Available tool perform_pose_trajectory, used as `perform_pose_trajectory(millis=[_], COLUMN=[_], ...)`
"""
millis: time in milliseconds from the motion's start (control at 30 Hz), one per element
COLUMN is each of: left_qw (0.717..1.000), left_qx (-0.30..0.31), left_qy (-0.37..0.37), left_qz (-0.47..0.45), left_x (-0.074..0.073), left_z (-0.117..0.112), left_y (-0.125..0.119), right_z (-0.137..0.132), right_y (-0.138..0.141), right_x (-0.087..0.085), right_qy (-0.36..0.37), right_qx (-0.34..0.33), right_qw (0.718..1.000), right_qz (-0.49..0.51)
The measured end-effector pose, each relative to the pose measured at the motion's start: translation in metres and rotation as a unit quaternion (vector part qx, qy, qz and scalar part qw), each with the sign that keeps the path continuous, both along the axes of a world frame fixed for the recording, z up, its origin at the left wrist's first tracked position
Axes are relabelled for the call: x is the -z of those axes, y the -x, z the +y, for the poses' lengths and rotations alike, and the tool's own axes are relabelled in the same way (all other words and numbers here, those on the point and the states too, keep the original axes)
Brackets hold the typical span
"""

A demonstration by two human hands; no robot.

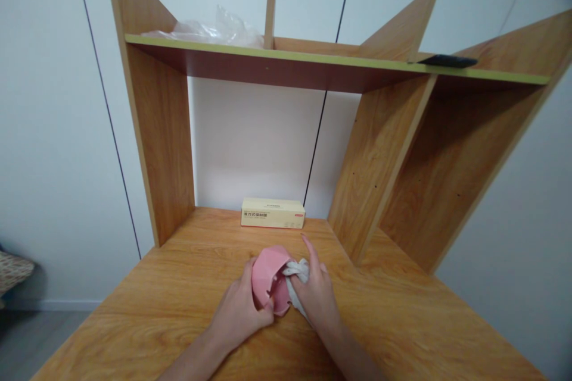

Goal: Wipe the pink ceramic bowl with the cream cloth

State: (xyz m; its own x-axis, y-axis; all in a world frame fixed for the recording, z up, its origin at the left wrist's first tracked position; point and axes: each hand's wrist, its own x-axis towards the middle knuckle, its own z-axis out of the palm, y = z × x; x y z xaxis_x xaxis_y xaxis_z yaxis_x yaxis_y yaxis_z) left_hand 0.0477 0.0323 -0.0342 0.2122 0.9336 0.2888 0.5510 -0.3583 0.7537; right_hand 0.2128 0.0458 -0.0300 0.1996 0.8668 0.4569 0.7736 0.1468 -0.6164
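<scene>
My left hand point(239, 309) is closed around a pink bowl point(268, 274), which it holds tilted on its side just above the wooden desk point(179, 297). My right hand point(315, 294) presses a crumpled white cloth point(298, 271) against the bowl's opening; its fingers are bunched on the cloth, with the index finger sticking out towards the back. Both hands are in the middle of the desk, near the front.
A long cream box point(272, 213) with printed text lies at the back of the desk against the white wall. Above, a wooden shelf point(277, 59) carries a clear plastic bag point(210, 30) on the left and a flat black object point(447, 61) on the right. Upright wooden panels flank the desk.
</scene>
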Motion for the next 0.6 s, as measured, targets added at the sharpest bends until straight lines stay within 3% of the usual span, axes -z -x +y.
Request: perform_pose_trajectory(millis=[233, 367, 467, 600], left_qw=[0.999, 0.998, 0.992, 0.985], left_qx=[0.025, 0.018, 0.015, 0.041], left_qy=[-0.028, -0.049, -0.014, -0.010], left_qz=[0.035, -0.047, -0.122, -0.165], left_x=[-0.007, -0.004, 0.002, 0.010], left_z=[-0.004, -0.001, -0.001, -0.002], left_y=[0.006, 0.005, -0.002, -0.010], right_z=[0.001, 0.002, 0.002, 0.001], right_y=[-0.001, 0.000, 0.002, 0.008], right_x=[0.009, 0.011, 0.011, 0.009], right_qy=[0.011, -0.002, -0.007, -0.029], right_qx=[-0.053, -0.072, -0.070, -0.067], right_qw=[0.999, 0.992, 0.976, 0.964], right_qz=[0.001, 0.100, 0.204, 0.256])
